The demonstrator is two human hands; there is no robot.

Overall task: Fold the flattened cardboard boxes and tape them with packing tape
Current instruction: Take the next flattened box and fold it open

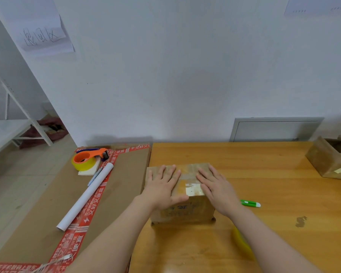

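Tape dispenser point(87, 159) lying idle at left; at centre of the tabletop point(264, 164), a worn brown box point(183, 211) already folded, its top seam apparently taped, with left hand point(161, 187) and right hand point(217, 189) pressing flat-fingered, gripping nothing; open second box point(331, 160) at right, probably unfinished.

Bright, even light, soft shadows; wide-angle bending and blur at edges.
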